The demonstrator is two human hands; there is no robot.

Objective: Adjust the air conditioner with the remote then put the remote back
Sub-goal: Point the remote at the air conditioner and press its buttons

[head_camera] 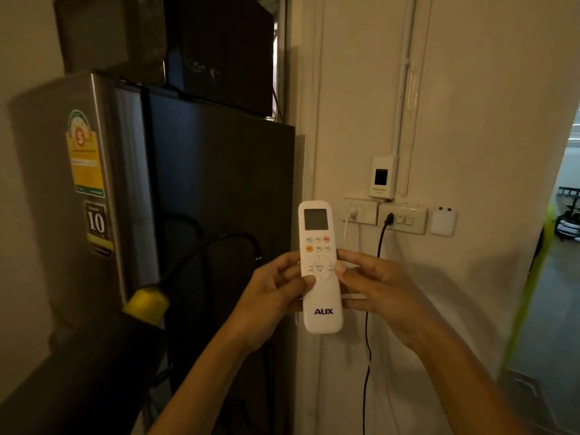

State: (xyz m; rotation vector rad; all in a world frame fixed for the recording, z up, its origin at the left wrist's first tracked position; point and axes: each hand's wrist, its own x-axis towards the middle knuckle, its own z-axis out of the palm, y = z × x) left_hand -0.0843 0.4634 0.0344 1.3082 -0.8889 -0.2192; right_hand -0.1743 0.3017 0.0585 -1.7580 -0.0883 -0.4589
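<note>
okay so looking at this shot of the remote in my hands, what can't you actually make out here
- Air conditioner: not in the head view at all, outside the frame.
- Remote screen: grey, no readable digits.
- Small button labels: too small and blurred.
- Remote's lower sides and back: covered by the left hand and right hand.
- Where the remote belongs: no holder identifiable.
- Fridge sticker text: blurred.

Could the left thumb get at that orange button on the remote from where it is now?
Probably yes. The left hand grips the remote with its thumb lying on the face just below the round pad, and nothing covers the orange button above it.
</note>
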